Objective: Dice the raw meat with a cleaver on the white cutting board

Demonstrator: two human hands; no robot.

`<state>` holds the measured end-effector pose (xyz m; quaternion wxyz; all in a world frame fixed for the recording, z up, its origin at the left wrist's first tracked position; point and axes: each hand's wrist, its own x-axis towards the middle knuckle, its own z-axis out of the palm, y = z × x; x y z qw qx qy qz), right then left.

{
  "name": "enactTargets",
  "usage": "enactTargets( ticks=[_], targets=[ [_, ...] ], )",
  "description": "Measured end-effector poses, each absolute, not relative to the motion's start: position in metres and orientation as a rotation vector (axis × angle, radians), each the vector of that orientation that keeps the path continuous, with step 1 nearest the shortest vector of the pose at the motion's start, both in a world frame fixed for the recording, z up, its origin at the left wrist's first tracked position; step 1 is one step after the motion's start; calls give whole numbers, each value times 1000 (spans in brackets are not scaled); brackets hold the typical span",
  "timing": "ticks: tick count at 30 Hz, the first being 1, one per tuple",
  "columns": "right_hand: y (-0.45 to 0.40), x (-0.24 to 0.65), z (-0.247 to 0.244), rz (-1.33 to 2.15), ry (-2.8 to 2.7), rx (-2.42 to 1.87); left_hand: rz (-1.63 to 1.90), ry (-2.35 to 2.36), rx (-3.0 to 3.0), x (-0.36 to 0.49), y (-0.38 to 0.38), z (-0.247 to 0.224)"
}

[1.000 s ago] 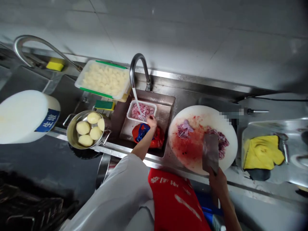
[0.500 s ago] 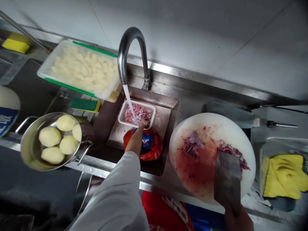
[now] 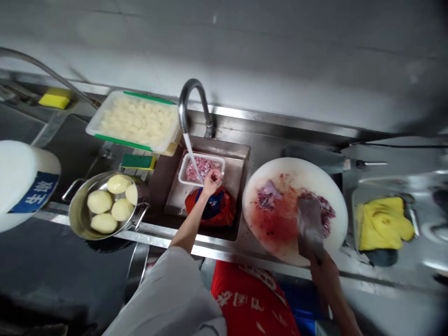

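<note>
Water runs from the curved faucet (image 3: 192, 91) into a white basket (image 3: 180, 175) of chopped pink meat (image 3: 200, 169) in the sink. My left hand (image 3: 212, 181) is at the basket's near right corner, fingers curled together; what they hold, if anything, is too small to tell. Just below it lies a red and blue bag (image 3: 224, 210). My right hand (image 3: 324, 268) grips the handle of a cleaver (image 3: 310, 226), whose blade rests over the round white cutting board (image 3: 290, 170). Dark red meat pieces (image 3: 327, 212) lie beside the blade, and another small pile (image 3: 268, 195) sits at the board's left.
Left of the sink are a pot (image 3: 79, 219) of peeled potatoes, a green and yellow sponge (image 3: 138, 161), a lidded clear container (image 3: 136, 121) and a white bucket (image 3: 21, 177). At right, a yellow cloth (image 3: 381, 224) lies in a clear tray.
The view has shifted, showing more of the left bucket and the red apron. My left hand has lifted slightly from the meat, its fingers now more visible. The cleaver remains over the board.
</note>
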<state>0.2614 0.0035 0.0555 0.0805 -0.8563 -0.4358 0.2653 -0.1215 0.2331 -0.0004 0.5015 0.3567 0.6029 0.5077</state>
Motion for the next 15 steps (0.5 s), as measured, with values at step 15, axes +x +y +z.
enactTargets(
  ticks=[15],
  targets=[
    [24,240,91,709,-1595,-2568,1064,1345,1790,46,81,3]
  ],
)
